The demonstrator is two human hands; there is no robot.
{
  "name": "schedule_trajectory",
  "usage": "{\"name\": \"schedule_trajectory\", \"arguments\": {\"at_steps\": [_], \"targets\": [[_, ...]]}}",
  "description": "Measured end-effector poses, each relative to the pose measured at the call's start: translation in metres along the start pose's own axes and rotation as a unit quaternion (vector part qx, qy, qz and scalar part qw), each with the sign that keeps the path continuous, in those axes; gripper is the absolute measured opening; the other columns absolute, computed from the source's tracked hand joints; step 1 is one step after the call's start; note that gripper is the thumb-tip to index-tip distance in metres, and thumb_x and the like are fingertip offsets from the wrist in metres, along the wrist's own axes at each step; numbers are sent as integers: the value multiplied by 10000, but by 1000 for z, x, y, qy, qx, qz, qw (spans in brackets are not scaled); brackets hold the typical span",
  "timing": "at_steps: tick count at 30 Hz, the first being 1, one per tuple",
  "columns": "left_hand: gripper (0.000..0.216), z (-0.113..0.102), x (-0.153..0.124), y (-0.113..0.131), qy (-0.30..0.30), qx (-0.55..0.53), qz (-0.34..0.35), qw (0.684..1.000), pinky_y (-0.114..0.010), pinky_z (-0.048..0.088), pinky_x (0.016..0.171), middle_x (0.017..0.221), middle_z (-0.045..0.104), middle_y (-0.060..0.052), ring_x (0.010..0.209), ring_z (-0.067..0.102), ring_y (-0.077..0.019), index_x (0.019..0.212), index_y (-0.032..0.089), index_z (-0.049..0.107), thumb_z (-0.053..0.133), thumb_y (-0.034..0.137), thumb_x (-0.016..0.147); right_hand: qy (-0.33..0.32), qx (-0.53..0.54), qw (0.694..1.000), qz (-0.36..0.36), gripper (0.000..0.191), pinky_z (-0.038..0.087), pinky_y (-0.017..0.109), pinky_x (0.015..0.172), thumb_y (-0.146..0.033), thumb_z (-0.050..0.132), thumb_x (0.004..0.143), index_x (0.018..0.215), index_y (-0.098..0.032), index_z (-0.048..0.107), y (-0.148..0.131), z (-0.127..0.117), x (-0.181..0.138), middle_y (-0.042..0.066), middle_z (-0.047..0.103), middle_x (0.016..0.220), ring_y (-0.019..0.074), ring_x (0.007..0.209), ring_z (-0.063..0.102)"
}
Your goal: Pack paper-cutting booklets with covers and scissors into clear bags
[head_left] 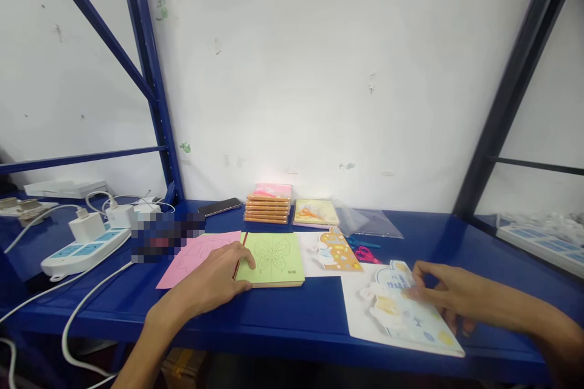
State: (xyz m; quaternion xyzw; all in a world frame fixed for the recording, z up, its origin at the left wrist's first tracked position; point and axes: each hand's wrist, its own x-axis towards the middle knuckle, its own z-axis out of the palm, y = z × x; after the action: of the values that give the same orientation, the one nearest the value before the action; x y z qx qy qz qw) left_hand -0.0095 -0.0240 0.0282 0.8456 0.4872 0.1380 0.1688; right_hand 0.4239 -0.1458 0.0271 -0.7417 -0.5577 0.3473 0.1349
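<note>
My left hand (219,273) lies across the left edge of a light-green paper-craft pad (274,255) with a butterfly outline. Its thumb and forefinger are apart, resting on the page, and the other fingers are partly hidden. Under and beside this hand spreads a pink sheet (196,255) with line drawing. At the front right, my right hand (438,295) pinches the right side of a white booklet cover (396,310) with a cartoon and blue lettering. The thumb is on top, and some fingers are behind it. An orange cartoon cover (337,252) lies between the hands.
Behind stand a stack of orange-edged packs (267,206) and a yellow pad (316,213) with orange scissors on it. Pink scissors (366,254), blue scissors (365,243) and a clear plastic bag (376,223) lie to the right. A phone (221,206) and power strip (86,249) with cables are left.
</note>
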Motion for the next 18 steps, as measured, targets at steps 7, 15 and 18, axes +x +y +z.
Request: {"name": "schedule_trajectory", "arguments": {"at_steps": [7,15,18], "targets": [[275,-12,-5,1,30,30,6,999,-387,475,990,1176,721,-44,1165,624,-295,1045,278,720,635,382,805,76,-19,996,36,477,512,294,512,-701,509,911,943,-228,560,35,-12,2,102,767,849,241,655,728],[526,-41,-18,-66,145,121,-80,979,-483,425,1078,1266,681,-152,1220,606,-378,1181,201,705,464,546,866,107,10,992,71,472,549,341,511,-704,464,906,1057,-257,498,38,-22,3,138,702,1170,272,651,755],[601,-45,-27,-87,138,132,-180,965,-546,443,1041,1319,600,-217,1175,622,-424,1244,187,677,454,574,842,106,49,990,74,459,528,324,479,-705,434,926,1066,-268,449,30,-21,1,141,675,1203,215,545,716]]}}
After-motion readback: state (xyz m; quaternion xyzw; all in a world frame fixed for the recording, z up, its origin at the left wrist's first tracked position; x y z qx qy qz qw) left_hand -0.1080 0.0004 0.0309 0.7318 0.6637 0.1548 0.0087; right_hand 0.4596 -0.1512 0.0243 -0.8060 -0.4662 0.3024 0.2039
